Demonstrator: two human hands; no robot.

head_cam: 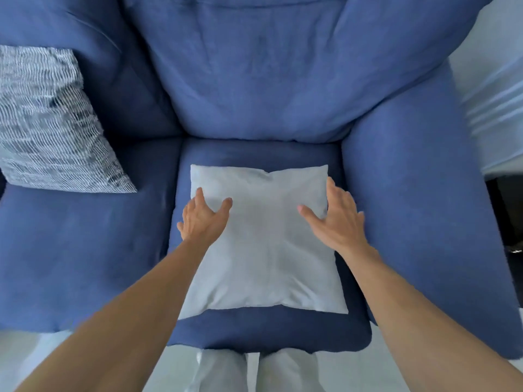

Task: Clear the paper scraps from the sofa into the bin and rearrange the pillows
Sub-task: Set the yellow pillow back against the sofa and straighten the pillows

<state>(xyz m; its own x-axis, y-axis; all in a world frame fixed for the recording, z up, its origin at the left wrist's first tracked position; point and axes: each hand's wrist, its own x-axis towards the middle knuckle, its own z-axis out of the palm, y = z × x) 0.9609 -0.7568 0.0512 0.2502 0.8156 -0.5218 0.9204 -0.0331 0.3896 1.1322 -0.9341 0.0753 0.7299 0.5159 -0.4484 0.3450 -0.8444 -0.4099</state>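
The blue sofa [254, 80] fills the view. I stand at its front edge, facing the right-hand seat cushion [268, 332], which lies between the padded armrest [418, 193] and the next seat. No paper scraps and no bin are visible, so I judge the work in hand to be the pillow step.

The white pillow [266, 244] lies flat on that seat cushion, roughly square to it, its far edge short of the back cushion. In my judgement, lying flat suits handling it from both sides. It is not yet propped up.

The patterned pillow [48, 123] leans upright against the backrest on the next seat, well apart from the white one.

My left hand [201, 219] rests at the pillow's left edge and my right hand [339, 219] at its right edge, one per side so the pillow can be lifted or shifted evenly without twisting.

My left thumb [226, 203] lies on the top face. My right fingers [334, 190] extend along the right edge beside the armrest. Both sets of fingers are spread and released: touching the fabric, gripping nothing.
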